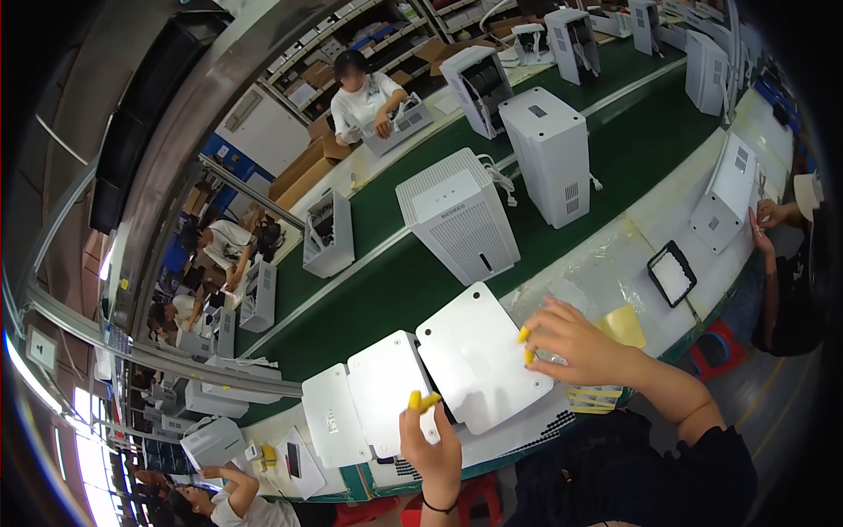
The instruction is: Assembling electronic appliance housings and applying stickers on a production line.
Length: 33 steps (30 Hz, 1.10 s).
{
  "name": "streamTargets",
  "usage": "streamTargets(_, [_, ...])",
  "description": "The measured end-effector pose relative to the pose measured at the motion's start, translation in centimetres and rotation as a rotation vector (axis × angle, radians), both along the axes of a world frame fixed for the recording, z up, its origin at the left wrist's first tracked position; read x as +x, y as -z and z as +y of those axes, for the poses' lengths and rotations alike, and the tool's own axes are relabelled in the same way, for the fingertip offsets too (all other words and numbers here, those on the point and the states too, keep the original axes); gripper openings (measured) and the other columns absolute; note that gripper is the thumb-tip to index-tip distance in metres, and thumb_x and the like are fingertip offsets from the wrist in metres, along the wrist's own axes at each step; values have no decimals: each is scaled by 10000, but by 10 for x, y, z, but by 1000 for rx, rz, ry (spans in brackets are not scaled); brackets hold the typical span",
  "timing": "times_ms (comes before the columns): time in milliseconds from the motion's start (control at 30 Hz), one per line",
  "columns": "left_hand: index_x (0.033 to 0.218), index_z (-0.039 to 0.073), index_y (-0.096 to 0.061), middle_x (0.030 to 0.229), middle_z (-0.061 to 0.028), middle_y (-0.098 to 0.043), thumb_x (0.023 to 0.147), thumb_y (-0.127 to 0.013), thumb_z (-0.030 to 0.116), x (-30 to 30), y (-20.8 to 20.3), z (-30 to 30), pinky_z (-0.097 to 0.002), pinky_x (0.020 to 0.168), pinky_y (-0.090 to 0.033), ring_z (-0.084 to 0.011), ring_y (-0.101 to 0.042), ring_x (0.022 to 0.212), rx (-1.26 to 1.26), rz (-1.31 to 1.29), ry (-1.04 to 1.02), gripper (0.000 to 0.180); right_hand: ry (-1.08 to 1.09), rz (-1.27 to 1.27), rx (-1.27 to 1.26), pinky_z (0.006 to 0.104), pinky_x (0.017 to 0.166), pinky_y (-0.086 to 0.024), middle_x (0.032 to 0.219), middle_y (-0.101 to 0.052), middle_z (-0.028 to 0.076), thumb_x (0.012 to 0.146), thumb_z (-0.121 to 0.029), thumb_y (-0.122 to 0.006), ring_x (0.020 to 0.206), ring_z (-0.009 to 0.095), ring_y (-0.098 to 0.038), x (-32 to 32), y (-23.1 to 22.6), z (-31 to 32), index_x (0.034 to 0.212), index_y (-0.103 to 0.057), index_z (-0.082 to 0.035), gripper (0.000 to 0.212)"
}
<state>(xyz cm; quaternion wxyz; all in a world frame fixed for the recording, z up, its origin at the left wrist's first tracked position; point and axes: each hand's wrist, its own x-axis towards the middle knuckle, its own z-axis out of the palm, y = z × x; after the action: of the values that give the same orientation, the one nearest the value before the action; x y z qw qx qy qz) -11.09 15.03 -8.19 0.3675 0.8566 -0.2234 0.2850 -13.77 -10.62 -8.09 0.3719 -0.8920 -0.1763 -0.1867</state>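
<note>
Yellow finger covers sit on the fingertips of both my hands. My left hand [433,452] is raised over the near edge of a flat white panel [386,386], its covered thumb and finger pinched together; whatever may be between them is too small to make out. My right hand [575,344] hovers at the right side of a larger white panel [479,364], fingers curled but apart, with nothing visible in them. That panel has black round pads at its two far corners and a bare ringed spot near my right hand. A third white panel [334,413] lies to the left.
A sheet of small black pads [555,426] lies by the near edge, beside yellow strips [594,400]. A yellow paper [622,327] and a black-rimmed tray [672,274] are to the right. White appliances [461,215] stand on the green conveyor [369,307]. Co-workers sit around.
</note>
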Motion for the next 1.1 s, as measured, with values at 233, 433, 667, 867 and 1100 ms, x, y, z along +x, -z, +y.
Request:
streamTargets(233, [1192, -17, -418, 1163, -130, -467, 759, -687, -103, -39, 30, 7, -278, 813, -464, -180, -569, 865, -82, 38, 18, 516, -63, 90, -152, 524, 1107, -224, 1035, -553, 58, 841, -233, -645, 1095, 239, -499, -19, -6, 5, 865, -594, -99, 145])
streamTargets(433, [1281, -21, -345, 1189, -122, -422, 758, -680, -108, -47, 40, 18, -296, 863, -452, -181, -540, 893, -51, 40, -12, 628, 13, 13, -144, 510, 1090, -274, 997, -569, 47, 833, -196, -653, 1044, 236, -524, -25, 2, 11, 856, -589, -102, 116])
streamTargets(667, [1357, -42, -283, 1021, -90, -521, 731, -696, -104, -53, 28, 13, -333, 926, -404, -200, -541, 894, 29, 65, -161, 752, 61, 52, 12, 503, 1078, -304, 981, -575, 44, 827, -194, -662, 1015, 227, -538, -23, 10, 16, 854, -583, -95, 130])
streamTargets(867, [1363, -36, -275, 882, -63, -571, 742, -704, -73, -48, 29, 12, -281, 850, -392, -154, -523, 844, -198, 173, -53, 755, 30, -95, -318, 486, 1081, -306, 1046, -560, 45, 839, -237, -661, 1047, 215, -536, -23, 7, 16, 939, -581, -125, 170])
streamTargets(1100, [1359, -39, -280, 881, -66, -588, 741, -727, -63, -44, 24, 10, -277, 847, -397, -143, -538, 868, -295, 389, -66, 763, -50, -158, -280, 525, 1073, -330, 1020, -596, 3, 766, -341, -729, 1027, 201, -558, -19, 25, 9, 896, -637, -157, 244])
